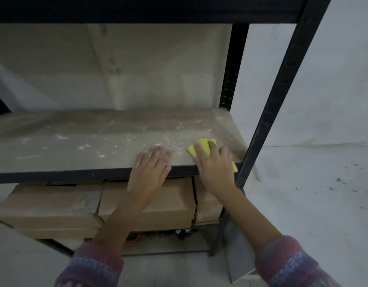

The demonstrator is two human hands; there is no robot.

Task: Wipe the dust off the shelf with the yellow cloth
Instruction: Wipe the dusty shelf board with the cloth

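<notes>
The right hand [215, 164] presses the yellow cloth [201, 149] flat at the shelf's [86, 141] 4 o'clock corner. The left hand [151, 166] rests open, empty. White dust streaks toward 9 o'clock suggest wiping has barely begun.

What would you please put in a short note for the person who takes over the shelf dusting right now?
Right hand: pressed flat on the yellow cloth, at the front right corner of the shelf, beside the black post.
Left hand: empty, palm down on the shelf's front edge, just left of the cloth.
Done: hard to say; no clearly clean patch shows.
Left: pale dust streaks cover the middle and left of the board, back to the wall. Wipe from the right corner leftward.
Cardboard boxes sit on the level below, untouched.
</notes>
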